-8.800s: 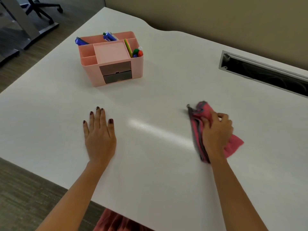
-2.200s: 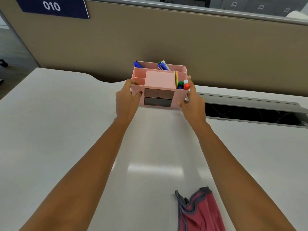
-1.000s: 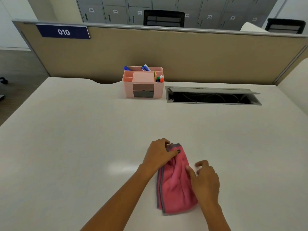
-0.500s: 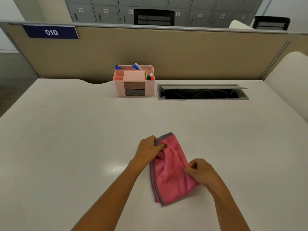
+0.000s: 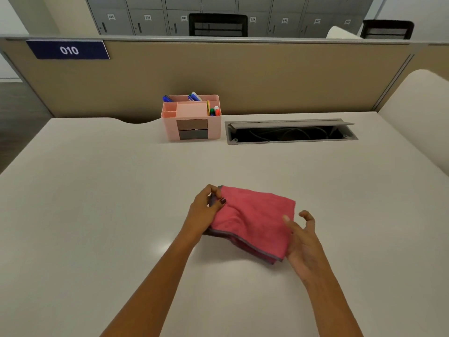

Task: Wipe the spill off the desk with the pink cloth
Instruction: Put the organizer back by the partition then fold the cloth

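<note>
The pink cloth [image 5: 252, 220], folded and edged in grey, lies in the middle of the white desk [image 5: 97, 215]. My left hand [image 5: 206, 212] pinches the cloth's far left corner between thumb and fingers. My right hand [image 5: 303, 242] is at the cloth's right edge, fingers spread and curled; its thumb rests on the cloth and the palm sits under the near right corner. No spill shows on the desk surface.
A pink desk organiser [image 5: 192, 117] with pens and drawers stands at the back against the beige partition [image 5: 267, 76]. To its right is an open cable tray slot [image 5: 291, 132]. The desk's left edge curves away toward the floor.
The cloth has been folded over to the right into a wider shape. My right hand has let go of its pinch and opened; my left hand keeps the far corner.
</note>
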